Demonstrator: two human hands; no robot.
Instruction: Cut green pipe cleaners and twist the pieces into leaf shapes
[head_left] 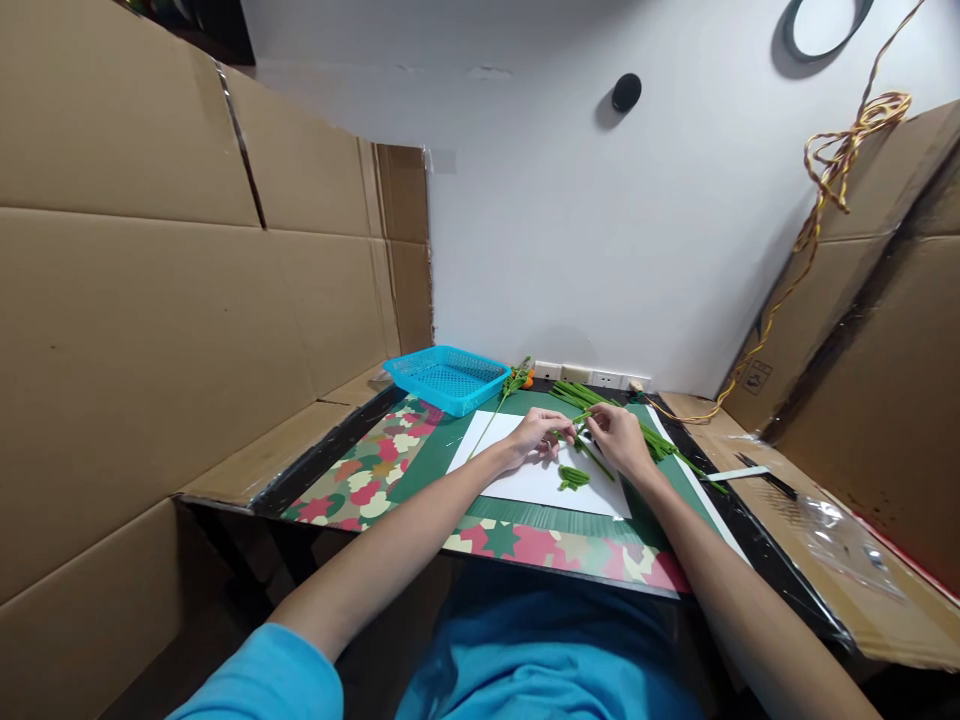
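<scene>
Over a white sheet of paper [517, 485], my left hand [538, 438] and my right hand [616, 438] are close together, fingers closed. Between them runs a thin green pipe cleaner [580, 418], pinched at both sides; its ends are partly hidden by the fingers. Just below, a green stem [598, 462] slants across the paper. A small leaf-like piece of bent green pipe cleaner [573, 478] lies nearer to me. Behind and beside my right hand is a bundle of green pipe cleaners [581, 396], partly covered by that hand.
A blue plastic basket [450, 382] stands at the back left, beside an orange flower [528, 380] on a long green stem. To the right lie tweezers-like black tools [772, 478] and a clear plastic bag [847, 545]. Cardboard walls [315, 310] flank the table; sockets [576, 375] line the back.
</scene>
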